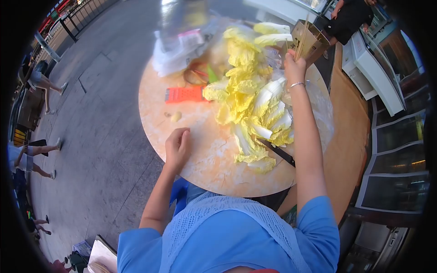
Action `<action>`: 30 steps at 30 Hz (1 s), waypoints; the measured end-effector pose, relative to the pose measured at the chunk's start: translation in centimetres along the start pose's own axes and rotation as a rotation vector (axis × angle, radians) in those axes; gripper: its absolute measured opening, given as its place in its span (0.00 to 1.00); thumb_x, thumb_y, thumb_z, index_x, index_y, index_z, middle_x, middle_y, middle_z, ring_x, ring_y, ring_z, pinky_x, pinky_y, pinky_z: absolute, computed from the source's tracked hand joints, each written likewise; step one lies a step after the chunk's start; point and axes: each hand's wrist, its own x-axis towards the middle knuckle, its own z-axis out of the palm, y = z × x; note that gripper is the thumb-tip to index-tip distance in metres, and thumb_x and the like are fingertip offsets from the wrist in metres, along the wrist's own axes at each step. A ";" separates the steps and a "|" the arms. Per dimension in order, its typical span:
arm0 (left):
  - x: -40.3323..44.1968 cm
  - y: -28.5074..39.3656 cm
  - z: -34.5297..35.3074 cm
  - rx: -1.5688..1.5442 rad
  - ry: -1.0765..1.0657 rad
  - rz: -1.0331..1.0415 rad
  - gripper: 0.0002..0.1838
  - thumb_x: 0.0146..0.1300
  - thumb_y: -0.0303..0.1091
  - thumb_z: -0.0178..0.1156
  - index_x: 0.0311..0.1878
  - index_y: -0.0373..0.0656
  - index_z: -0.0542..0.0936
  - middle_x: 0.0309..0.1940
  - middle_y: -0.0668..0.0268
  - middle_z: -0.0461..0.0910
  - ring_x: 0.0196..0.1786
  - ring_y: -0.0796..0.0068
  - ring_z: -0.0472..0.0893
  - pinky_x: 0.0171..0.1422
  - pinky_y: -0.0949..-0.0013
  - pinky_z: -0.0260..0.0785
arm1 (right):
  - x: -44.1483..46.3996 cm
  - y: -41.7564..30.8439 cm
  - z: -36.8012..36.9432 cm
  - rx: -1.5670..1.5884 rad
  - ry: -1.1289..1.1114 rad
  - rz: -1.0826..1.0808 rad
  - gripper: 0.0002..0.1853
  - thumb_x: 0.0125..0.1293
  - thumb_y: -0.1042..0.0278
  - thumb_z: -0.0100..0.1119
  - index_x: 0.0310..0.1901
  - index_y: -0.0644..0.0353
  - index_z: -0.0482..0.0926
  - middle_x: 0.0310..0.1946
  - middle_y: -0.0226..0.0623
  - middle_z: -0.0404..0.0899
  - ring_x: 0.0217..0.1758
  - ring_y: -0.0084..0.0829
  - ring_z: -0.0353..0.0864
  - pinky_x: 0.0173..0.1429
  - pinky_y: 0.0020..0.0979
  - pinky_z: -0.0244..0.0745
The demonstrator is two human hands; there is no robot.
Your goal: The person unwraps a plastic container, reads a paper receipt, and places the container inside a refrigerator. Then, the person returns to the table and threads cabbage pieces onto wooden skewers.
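My right hand (295, 67) is closed around several thin bamboo skewers (302, 40) at the far right of the round table. The skewers stand up against an open brown box (316, 40). My left hand (178, 146) rests near the table's left front edge, its fingers curled in and nothing showing in them. Yellow and white napa cabbage leaves (246, 93) lie in a heap between my hands. A knife (283, 154) lies partly under the leaves, its dark handle beside my right forearm. Beyond my left hand are an orange grater (184, 94) and a small pale piece (176, 117).
White plastic bags (175, 50) sit at the table's far left, near an orange-handled tool (196, 73). Clear plastic (318, 113) lies along the right side of the marbled table (200, 166). A person (350, 20) stands at upper right; other people walk on the pavement at left.
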 end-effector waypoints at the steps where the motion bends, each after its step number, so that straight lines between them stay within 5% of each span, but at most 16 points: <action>1: 0.1 0.3 0.2 -0.063 -0.007 -0.068 0.11 0.65 0.32 0.53 0.43 0.34 0.78 0.32 0.60 0.79 0.32 0.73 0.77 0.36 0.72 0.69 | 1.4 2.1 -0.9 -0.298 -0.070 0.037 0.13 0.63 0.65 0.53 0.43 0.63 0.79 0.23 0.31 0.76 0.22 0.20 0.72 0.26 0.24 0.67; 3: 0.7 0.1 0.8 -0.122 -0.028 -0.137 0.11 0.64 0.32 0.54 0.43 0.35 0.78 0.33 0.60 0.80 0.32 0.73 0.78 0.36 0.73 0.69 | 0.8 2.1 -2.2 -0.599 -0.130 0.087 0.14 0.64 0.61 0.52 0.41 0.62 0.80 0.24 0.35 0.78 0.24 0.22 0.74 0.28 0.27 0.69; 5: 2.1 -0.7 2.3 -0.065 -0.049 0.200 0.10 0.63 0.32 0.56 0.42 0.36 0.78 0.34 0.61 0.80 0.34 0.73 0.78 0.36 0.72 0.70 | -1.0 0.7 -4.8 -1.034 -0.098 -0.135 0.19 0.65 0.53 0.49 0.34 0.61 0.82 0.27 0.40 0.80 0.24 0.24 0.76 0.31 0.30 0.71; 7: 3.2 4.4 5.0 -0.064 -0.197 0.387 0.09 0.61 0.28 0.58 0.43 0.36 0.78 0.37 0.60 0.80 0.38 0.72 0.79 0.41 0.73 0.72 | -6.5 -2.0 -8.0 -0.642 -0.042 -0.167 0.21 0.68 0.50 0.46 0.39 0.61 0.80 0.26 0.35 0.78 0.16 0.20 0.70 0.22 0.26 0.65; 10: 4.1 8.0 9.4 0.065 -0.315 0.696 0.10 0.58 0.30 0.60 0.42 0.38 0.78 0.39 0.56 0.79 0.41 0.60 0.80 0.43 0.66 0.73 | -15.9 -7.5 -10.3 0.316 -0.189 0.381 0.22 0.73 0.47 0.35 0.47 0.59 0.72 0.23 0.26 0.66 0.11 0.12 0.48 0.12 0.17 0.41; 12: 4.8 8.7 12.9 0.139 -0.296 0.774 0.12 0.58 0.35 0.60 0.42 0.40 0.78 0.37 0.57 0.78 0.41 0.60 0.79 0.42 0.63 0.73 | -21.8 -7.9 -11.9 0.742 -0.193 0.642 0.21 0.73 0.47 0.35 0.42 0.55 0.72 0.21 0.25 0.64 0.10 0.14 0.49 0.12 0.18 0.45; 16: 7.1 10.3 17.1 0.558 -0.250 0.566 0.13 0.58 0.43 0.58 0.36 0.43 0.76 0.34 0.60 0.77 0.40 0.61 0.79 0.38 0.60 0.73 | -31.9 -6.5 -12.0 0.746 -0.202 1.017 0.16 0.74 0.53 0.34 0.48 0.54 0.69 0.19 0.28 0.63 0.12 0.17 0.52 0.16 0.22 0.52; 19: 8.1 9.8 18.7 0.688 -0.206 0.529 0.14 0.56 0.44 0.58 0.34 0.43 0.74 0.33 0.60 0.77 0.39 0.60 0.79 0.36 0.59 0.73 | -35.8 -5.1 -12.1 0.628 -0.499 1.010 0.17 0.74 0.55 0.33 0.52 0.55 0.66 0.19 0.29 0.62 0.13 0.18 0.53 0.18 0.22 0.52; 21: 7.9 8.9 18.8 0.744 -0.196 0.568 0.14 0.56 0.44 0.59 0.33 0.42 0.74 0.33 0.59 0.78 0.38 0.59 0.79 0.36 0.59 0.73 | -35.8 -5.6 -12.6 0.641 -0.464 1.000 0.17 0.74 0.55 0.34 0.53 0.58 0.66 0.20 0.29 0.62 0.14 0.18 0.53 0.18 0.22 0.53; 24: 7.9 8.8 17.5 0.588 -0.184 0.597 0.12 0.56 0.40 0.58 0.34 0.41 0.73 0.27 0.62 0.76 0.34 0.66 0.79 0.34 0.63 0.73 | -34.7 -6.5 -13.0 0.685 -0.350 1.010 0.20 0.74 0.54 0.34 0.53 0.63 0.65 0.20 0.28 0.62 0.14 0.17 0.53 0.18 0.21 0.53; 28: 6.7 10.9 12.1 -0.714 -0.339 -0.041 0.05 0.60 0.32 0.52 0.36 0.41 0.73 0.27 0.71 0.74 0.31 0.84 0.73 0.34 0.76 0.66 | -33.1 -6.4 -12.2 0.483 -0.357 0.799 0.21 0.74 0.54 0.37 0.54 0.66 0.65 0.20 0.26 0.61 0.15 0.13 0.54 0.18 0.17 0.51; 30: 6.2 10.7 8.2 -0.949 -0.404 -0.273 0.05 0.60 0.31 0.53 0.38 0.42 0.73 0.28 0.72 0.74 0.31 0.85 0.72 0.34 0.78 0.64 | -32.4 -6.5 -11.4 0.245 -0.444 0.756 0.19 0.74 0.57 0.38 0.55 0.64 0.65 0.20 0.25 0.61 0.15 0.13 0.54 0.18 0.17 0.51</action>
